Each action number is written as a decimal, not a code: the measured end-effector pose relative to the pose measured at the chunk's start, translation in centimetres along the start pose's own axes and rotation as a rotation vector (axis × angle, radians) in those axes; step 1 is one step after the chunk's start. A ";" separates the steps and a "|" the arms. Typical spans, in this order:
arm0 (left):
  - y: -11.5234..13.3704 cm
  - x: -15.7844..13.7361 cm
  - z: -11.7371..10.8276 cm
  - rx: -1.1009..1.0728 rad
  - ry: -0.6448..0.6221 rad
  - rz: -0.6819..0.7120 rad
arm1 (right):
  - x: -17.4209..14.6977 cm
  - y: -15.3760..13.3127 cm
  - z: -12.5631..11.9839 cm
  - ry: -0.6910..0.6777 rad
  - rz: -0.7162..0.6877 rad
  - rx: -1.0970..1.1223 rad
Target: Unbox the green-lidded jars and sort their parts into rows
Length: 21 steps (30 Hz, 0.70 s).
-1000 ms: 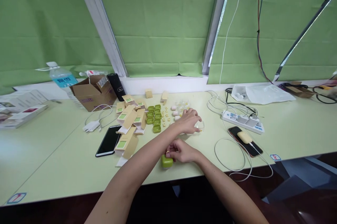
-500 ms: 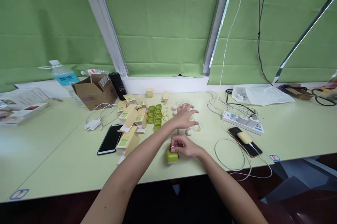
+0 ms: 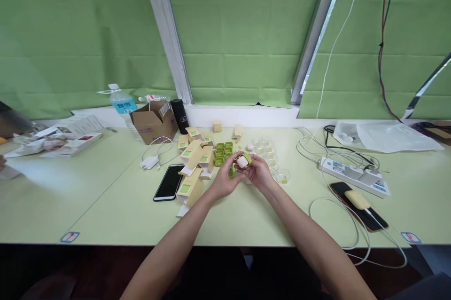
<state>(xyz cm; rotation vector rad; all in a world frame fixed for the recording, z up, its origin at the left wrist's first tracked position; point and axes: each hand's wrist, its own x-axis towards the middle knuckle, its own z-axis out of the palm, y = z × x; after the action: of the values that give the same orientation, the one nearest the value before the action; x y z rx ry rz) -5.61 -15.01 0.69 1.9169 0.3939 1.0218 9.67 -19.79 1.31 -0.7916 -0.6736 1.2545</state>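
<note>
Both hands meet above the table around a small green case (image 3: 248,158) with a pale pinkish-white piece (image 3: 242,161) seated in its open side. My left hand (image 3: 225,180) is closed on the case's left side, and my right hand (image 3: 261,173) grips it from the right. Just beyond them stand several green square cups (image 3: 219,153). Another small whitish piece (image 3: 250,147) lies behind the case. To the right are several clear plastic containers (image 3: 270,155), some with yellow inside. My hands hide part of the pieces beneath.
Beige cartons (image 3: 192,154) with green labels cluster left of the cups, near a phone (image 3: 168,183) and white charger (image 3: 150,162). A cardboard box (image 3: 155,123), bottle (image 3: 123,105) and black flask (image 3: 179,116) stand behind. Rightward lie a power strip (image 3: 352,175) and cables. Another person's hand (image 3: 2,162) shows far left.
My left hand has come back from the far pieces to join the right. The green case has been raised and now shows a pale piece in it. The view has shifted left.
</note>
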 end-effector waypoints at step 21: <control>-0.8 -0.6 1.0 0.388 0.332 -0.117 | -2.6 0.9 1.3 0.032 -0.873 -1.208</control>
<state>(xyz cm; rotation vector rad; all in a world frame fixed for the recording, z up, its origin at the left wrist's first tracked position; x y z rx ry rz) -5.08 -15.50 -0.50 2.0289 0.9416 1.2577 7.62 -22.06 1.25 -1.2509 -1.5689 -0.0746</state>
